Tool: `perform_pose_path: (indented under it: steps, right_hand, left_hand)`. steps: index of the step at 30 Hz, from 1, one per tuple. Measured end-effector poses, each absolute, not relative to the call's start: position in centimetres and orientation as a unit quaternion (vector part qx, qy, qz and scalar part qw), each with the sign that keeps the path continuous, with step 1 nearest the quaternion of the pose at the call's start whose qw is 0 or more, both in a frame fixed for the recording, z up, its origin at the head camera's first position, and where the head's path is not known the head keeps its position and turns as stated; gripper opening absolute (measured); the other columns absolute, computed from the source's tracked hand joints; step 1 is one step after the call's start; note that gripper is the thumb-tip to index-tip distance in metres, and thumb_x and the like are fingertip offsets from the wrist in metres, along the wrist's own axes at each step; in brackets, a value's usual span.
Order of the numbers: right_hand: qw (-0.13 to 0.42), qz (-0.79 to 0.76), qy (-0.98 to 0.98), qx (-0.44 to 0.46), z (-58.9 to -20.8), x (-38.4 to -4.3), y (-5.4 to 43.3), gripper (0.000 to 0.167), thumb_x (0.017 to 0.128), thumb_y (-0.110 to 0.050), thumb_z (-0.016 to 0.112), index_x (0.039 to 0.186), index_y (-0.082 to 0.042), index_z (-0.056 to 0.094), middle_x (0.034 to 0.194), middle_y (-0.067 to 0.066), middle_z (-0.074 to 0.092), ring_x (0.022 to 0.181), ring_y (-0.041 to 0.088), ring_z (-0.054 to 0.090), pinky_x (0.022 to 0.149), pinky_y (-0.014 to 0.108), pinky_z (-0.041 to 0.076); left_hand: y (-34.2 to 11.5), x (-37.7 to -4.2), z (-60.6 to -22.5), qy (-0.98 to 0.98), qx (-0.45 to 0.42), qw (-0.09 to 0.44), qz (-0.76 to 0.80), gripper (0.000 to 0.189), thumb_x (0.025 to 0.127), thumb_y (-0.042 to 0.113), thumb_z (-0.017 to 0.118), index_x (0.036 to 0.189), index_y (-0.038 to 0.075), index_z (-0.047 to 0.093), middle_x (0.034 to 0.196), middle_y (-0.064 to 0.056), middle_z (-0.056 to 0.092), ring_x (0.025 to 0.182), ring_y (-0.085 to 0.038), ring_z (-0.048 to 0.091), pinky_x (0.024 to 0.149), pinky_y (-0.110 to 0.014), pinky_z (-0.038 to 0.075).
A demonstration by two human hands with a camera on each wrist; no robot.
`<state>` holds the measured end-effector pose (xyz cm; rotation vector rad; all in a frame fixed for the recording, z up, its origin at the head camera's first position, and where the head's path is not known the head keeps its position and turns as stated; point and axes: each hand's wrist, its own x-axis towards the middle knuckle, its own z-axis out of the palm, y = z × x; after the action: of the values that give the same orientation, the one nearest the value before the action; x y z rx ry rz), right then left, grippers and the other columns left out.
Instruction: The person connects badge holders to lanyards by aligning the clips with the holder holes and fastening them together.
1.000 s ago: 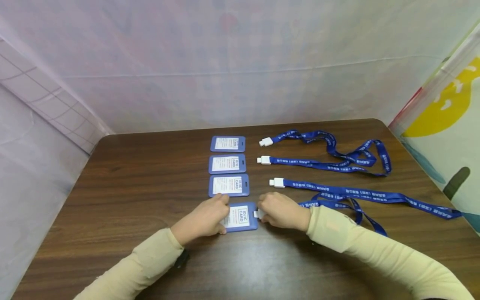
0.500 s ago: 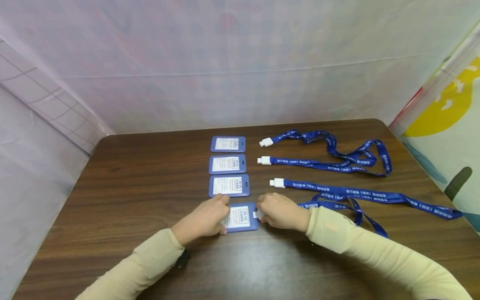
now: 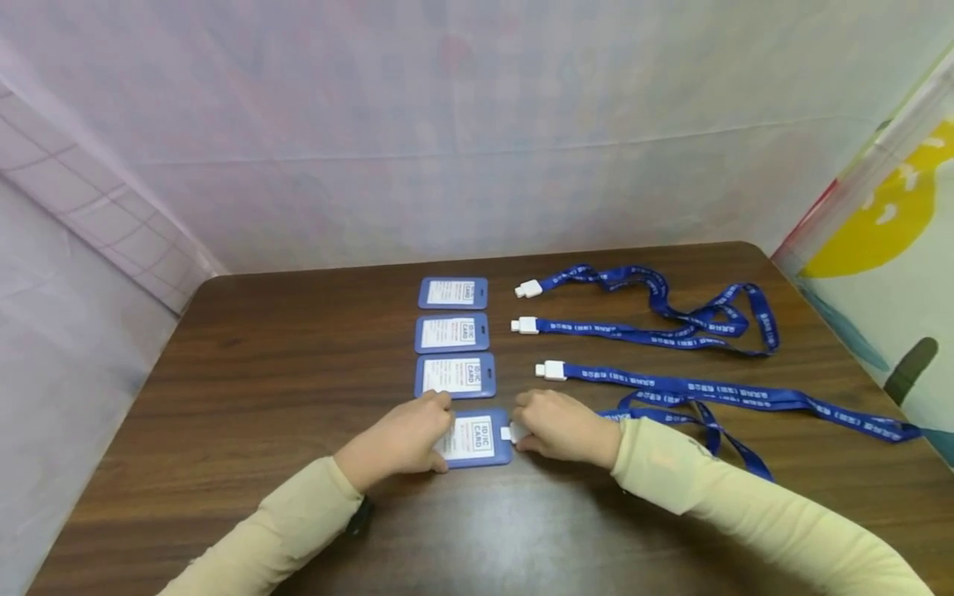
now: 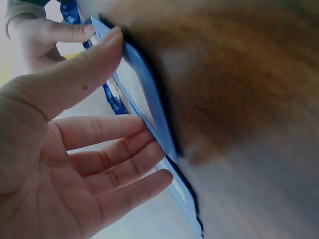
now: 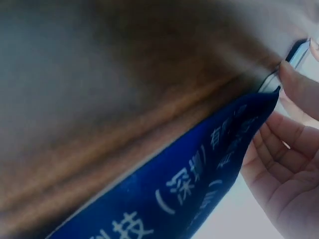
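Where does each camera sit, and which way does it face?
Head: worn on the head, facing forward and down over the table, badge holders and lanyards; sleeves, left hand and right hand show.
Left wrist: worn there, facing the held badge holder; the left hand shows, with the right hand beyond.
Right wrist: worn there, facing a lanyard strap and white clip; the right hand shows.
Shared: head and left wrist both show two hands.

Brown wood-grain table (image 3: 246,381), and what a tidy column on top: farthest badge (image 3: 452,293), second badge (image 3: 451,333), third badge (image 3: 455,376), nearest badge (image 3: 475,440)! Across to the right, all blue: a wavy lanyard (image 3: 657,286) farthest up, the second lanyard (image 3: 589,329) meeting it, a long lanyard (image 3: 693,386) stretching rightward, the nearest lanyard (image 3: 674,417) looping close beside!
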<state>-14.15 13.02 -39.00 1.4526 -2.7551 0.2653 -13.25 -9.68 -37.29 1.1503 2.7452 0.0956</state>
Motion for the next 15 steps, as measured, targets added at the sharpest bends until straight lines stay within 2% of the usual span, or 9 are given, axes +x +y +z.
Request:
perform_pose_path:
  steps: [5, 12, 15]
  right_hand:
    - [0.004, 0.086, -0.879, 0.469, -38.9, -14.2, 13.2, 0.021, 0.071, -0.024, 0.076, 0.074, -0.007, 0.064, 0.067, -0.004, 0.048, 0.058, 0.008, 0.046, 0.054, 0.021, 0.045]
    - [0.002, 0.096, -0.874, 0.476, -39.0, -14.1, 13.8, 0.025, 0.072, -0.028, 0.076, 0.077, -0.006, 0.065, 0.066, -0.006, 0.047, 0.057, 0.005, 0.044, 0.052, 0.017, 0.043]
    - [0.004, 0.105, -0.874, 0.475, -39.0, -14.0, 14.1, 0.030, 0.073, -0.031, 0.074, 0.085, -0.004, 0.067, 0.070, -0.003, 0.052, 0.059, 0.005, 0.046, 0.054, 0.017, 0.045]
  left_hand:
    - [-10.0, -13.2, -37.1, 0.920, 0.379, 0.089, 0.041, 0.043, 0.059, 0.029, 0.084, 0.085, 0.001, 0.064, 0.091, -0.007, 0.054, 0.079, -0.018, 0.049, 0.071, -0.030, 0.049]
    - [-10.2, -13.0, -37.2, 0.919, 0.381, 0.079, 0.053, 0.054, 0.061, 0.031, 0.082, 0.101, 0.002, 0.062, 0.090, -0.005, 0.053, 0.079, -0.016, 0.050, 0.072, -0.030, 0.050]
    - [-10.4, -13.0, -37.0, 0.916, 0.391, 0.069, 0.062, 0.057, 0.065, 0.033, 0.080, 0.108, 0.001, 0.061, 0.089, -0.005, 0.053, 0.077, -0.015, 0.050, 0.069, -0.030, 0.049]
